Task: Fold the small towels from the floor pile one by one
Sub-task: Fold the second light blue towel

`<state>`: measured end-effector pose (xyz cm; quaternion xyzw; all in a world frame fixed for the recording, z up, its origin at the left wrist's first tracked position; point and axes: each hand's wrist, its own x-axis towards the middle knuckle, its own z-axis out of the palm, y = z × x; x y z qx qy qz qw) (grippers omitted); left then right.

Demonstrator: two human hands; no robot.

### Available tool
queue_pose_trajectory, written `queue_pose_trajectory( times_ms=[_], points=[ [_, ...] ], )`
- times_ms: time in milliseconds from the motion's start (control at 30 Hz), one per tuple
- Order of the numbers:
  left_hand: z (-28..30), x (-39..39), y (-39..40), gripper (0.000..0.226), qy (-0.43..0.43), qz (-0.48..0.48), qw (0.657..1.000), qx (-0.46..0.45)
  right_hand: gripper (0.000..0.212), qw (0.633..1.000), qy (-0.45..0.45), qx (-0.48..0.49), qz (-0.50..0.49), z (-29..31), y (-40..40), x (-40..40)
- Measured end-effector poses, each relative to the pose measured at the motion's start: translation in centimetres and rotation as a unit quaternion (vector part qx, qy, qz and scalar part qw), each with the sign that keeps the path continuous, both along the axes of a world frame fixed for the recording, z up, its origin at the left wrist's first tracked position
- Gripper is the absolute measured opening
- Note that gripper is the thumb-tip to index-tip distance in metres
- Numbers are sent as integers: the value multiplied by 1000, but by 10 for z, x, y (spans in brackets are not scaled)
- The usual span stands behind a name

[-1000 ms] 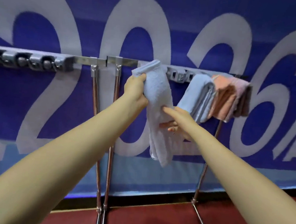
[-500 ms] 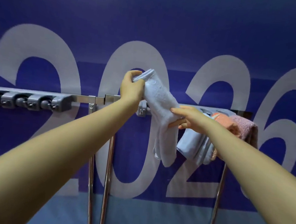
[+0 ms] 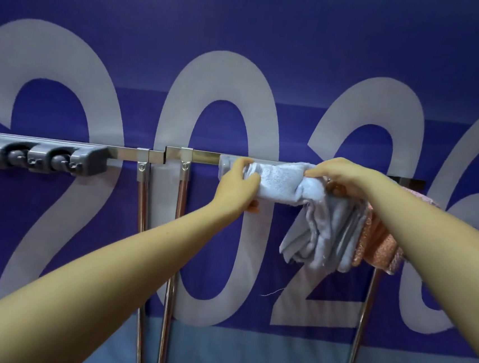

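Both hands up at the metal rack rail (image 3: 205, 157): left hand (image 3: 239, 187) grips the pale blue towel (image 3: 279, 182) at its left end, right hand (image 3: 341, 173) pinches its right end, holding it lengthwise along the rail. Just beside it hang folded blue towels (image 3: 320, 236) and pink towels (image 3: 378, 247).

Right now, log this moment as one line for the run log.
step: hanging folded towel | left hand: grips light blue towel | right hand: grips its other end | place: rail, beside hung blue towels and pink towels
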<state>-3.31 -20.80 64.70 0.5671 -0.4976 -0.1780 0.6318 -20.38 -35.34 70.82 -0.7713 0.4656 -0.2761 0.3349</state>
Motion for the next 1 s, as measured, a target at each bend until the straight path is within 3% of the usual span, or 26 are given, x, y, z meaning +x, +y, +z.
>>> queue_pose_trajectory(
  times_ms=[133, 400, 500, 600, 767, 900, 1000],
  points=[
    [-23, 0, -15, 27, 24, -22, 998, 47, 37, 999, 40, -19, -17, 12, -13, 7],
    [-66, -13, -47, 19, 93, -138, 974, 154, 48, 988, 154, -21, 1, 21, -11, 17],
    [-75, -9, -64, 26, 191, -94, 971, 105, 39, 994, 98, -50, -7, 14, -15, 24],
    [-81, 0, -75, 28, 229, -43, 971, 58, 35, 997, 30, -78, -3, 5, -22, 38],
    [-93, 0, -91, 28, 211, -38, 974, 69, 35, 992, 18, -121, 25, 0, -21, 41],
    [-102, -12, -105, 33, 206, -109, 966, 115, 13, 997, 7, -58, 48, 5, -15, 27],
    [-113, -21, -110, 24, 184, -160, 958, 150, 25, 996, 19, -79, 46, 1, -13, 17]
  ],
)
